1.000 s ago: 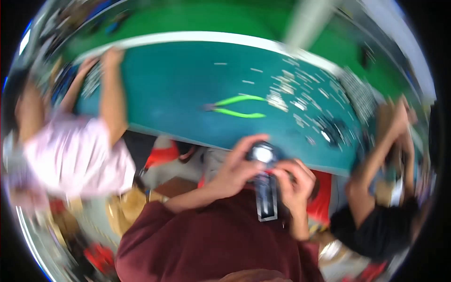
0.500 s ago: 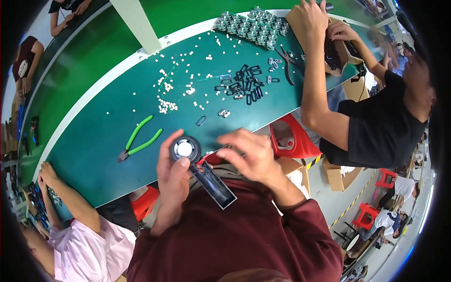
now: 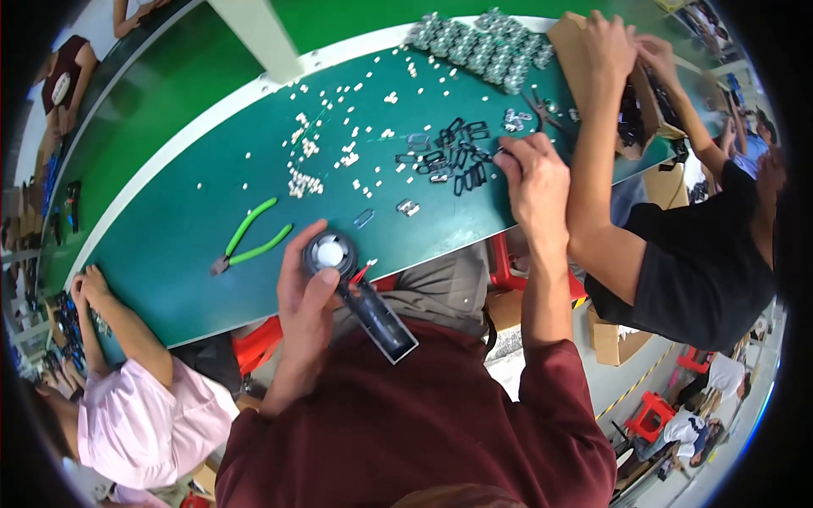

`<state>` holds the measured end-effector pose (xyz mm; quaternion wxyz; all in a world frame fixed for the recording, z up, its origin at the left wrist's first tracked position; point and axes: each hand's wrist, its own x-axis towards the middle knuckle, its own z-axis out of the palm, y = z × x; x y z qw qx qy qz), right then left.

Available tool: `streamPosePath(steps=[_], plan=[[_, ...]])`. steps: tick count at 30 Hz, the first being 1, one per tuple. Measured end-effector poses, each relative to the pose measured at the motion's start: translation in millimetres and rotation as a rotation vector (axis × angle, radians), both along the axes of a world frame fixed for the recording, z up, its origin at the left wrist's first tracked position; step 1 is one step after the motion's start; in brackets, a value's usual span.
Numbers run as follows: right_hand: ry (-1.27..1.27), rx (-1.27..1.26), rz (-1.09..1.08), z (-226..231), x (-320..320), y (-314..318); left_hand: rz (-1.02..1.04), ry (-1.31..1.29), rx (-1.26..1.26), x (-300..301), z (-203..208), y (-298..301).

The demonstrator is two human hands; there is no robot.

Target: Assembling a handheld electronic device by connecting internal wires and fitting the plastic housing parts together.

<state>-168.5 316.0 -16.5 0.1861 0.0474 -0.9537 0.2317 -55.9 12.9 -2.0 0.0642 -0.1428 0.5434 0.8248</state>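
The half-built handheld fan [image 3: 366, 303] is up in the left hand [image 3: 303, 309], just over the near edge of the green counter [image 3: 186, 254] and the person's lap. Its long axis runs slantwise: the round head lies up and to the left, toward the counter, and the straight handle slopes down to the right, its squared end toward the maroon shirt [image 3: 423, 415]. The head's face, with its white hub [image 3: 329, 252], looks upward. That left grip is closed round the head's left side, thumb across the lower rim. The handle is an open black trough, its hollow turned up, and red wires [image 3: 362, 273] stick out near the neck.

The right hand [image 3: 539, 182] is stretched over to the pile of black rectangular frames [image 3: 457, 152]. Its fingers are bent together at the pile's right edge with something dark at the tips; I can't tell whether the grip has closed on it.

As for containers, a cardboard box [image 3: 572, 55] stands at the counter's right end by a co-worker's arms [image 3: 593, 161], with dark pieces inside, too shadowed to make out. Another carton [image 3: 605, 339] sits on the floor below, something white in its mouth. Loose on the counter lie scattered white bits [image 3: 305, 184], green-handled cutters [image 3: 251, 241] and a bank of green circuit boards [image 3: 483, 49].
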Motion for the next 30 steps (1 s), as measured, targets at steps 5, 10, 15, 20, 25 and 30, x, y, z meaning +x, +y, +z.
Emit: streamPosePath(steps=[5,10,15,20,25,30], plan=[[0.118,0.067,0.006,-3.0,-5.2,11.3,-0.043,0.004,0.061,-15.6,-0.7,6.0],[0.004,-0.330,-0.046,-9.9,4.2,2.3,0.026,-0.011,0.097,-12.8,0.3,7.9],[-0.285,-0.674,0.144,19.3,70.5,-58.1,0.065,0.040,0.075,-4.8,-5.9,6.6],[-0.131,-0.389,0.548,46.4,109.5,-108.6,0.082,0.120,0.008,0.8,-4.6,10.5],[-0.011,-0.211,0.544,37.9,112.7,-123.1,0.030,0.154,-0.084,4.6,5.4,12.3],[-0.042,-0.125,0.559,37.4,112.8,-125.8,0.034,0.160,-0.055,8.2,6.5,13.4]])
